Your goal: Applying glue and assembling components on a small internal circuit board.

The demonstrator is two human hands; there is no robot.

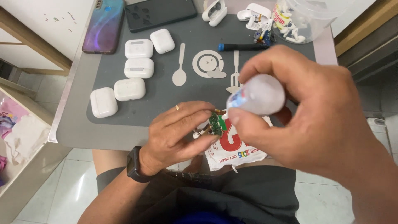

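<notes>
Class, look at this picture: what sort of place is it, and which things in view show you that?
Probably a small electronics repair bench. A grey work mat holds several white earbud charging cases, the left hand pinches a small green circuit board, and the right hand tilts a small translucent bottle over it.

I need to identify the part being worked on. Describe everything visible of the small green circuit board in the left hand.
The green circuit board is small, roughly rectangular, studded with tiny components, with a brownish strip at its top edge. The left hand pinches it between thumb and fingers, on edge, above a crumpled printed paper. The white bottle in the right hand points toward it.
</notes>
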